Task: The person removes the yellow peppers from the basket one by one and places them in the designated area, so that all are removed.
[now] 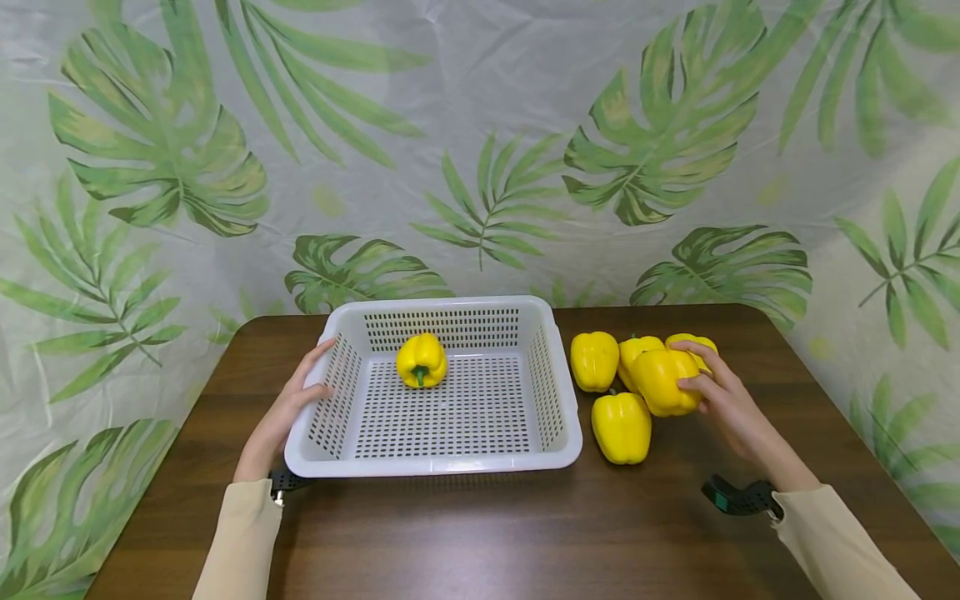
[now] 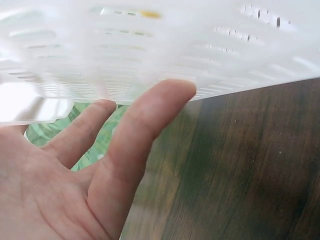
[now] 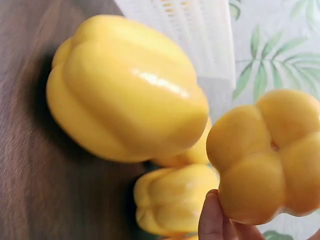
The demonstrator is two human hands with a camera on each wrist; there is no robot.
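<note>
My left hand (image 1: 288, 404) rests against the left side of a white plastic basket (image 1: 442, 468); the left wrist view has its thumb (image 2: 172, 95) and a finger, fairly straight, against the slotted wall. One yellow bell pepper (image 1: 422, 360) lies inside, stem toward me. My right hand (image 1: 723, 400) grips another yellow bell pepper (image 1: 665, 382) between thumb and fingers, right of the basket. In the right wrist view this held pepper (image 3: 270, 157) shows its lobed base. It partly hides the peppers behind it.
Beside the basket, more yellow bell peppers stand on the brown wooden table (image 1: 480, 542), including one at the front (image 1: 622, 427) and one near the basket wall (image 1: 595, 362). A leaf-patterned cloth (image 1: 480, 100) hangs behind the table.
</note>
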